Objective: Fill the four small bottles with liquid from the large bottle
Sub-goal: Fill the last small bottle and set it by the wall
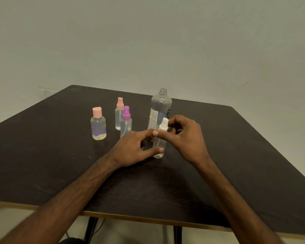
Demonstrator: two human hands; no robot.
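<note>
Head view, contents of one dark desk set against a plain pale wall.

1. Large bottle: clear, labelled, upright towards the far side of the desk. Neck uncapped, threads showing. Liquid level cannot be told.
2. White-capped small bottle: clear, slim, upright, base on the desk, just in front of the large bottle and partly overlapping it in the view. Held by both hands.
3. Left hand: grip closed on the lower body of the white-capped small bottle, forefinger high and thumb low, pinching from the left side.
4. Right hand: grip closed on the same bottle's upper part, thumb laid across the front below the cap and fingers curled round behind the neck.
5. Purple-topped spray bottle: clear, upright, left of the held bottle and partly behind the left hand's fingers.
6. Pink-topped spray bottle: clear, upright, just behind the purple-topped one, overlapping it.
7. Round bottle with a flat pink cap: upright, furthest left, apart from the others, purple flower print low on its body.
</note>
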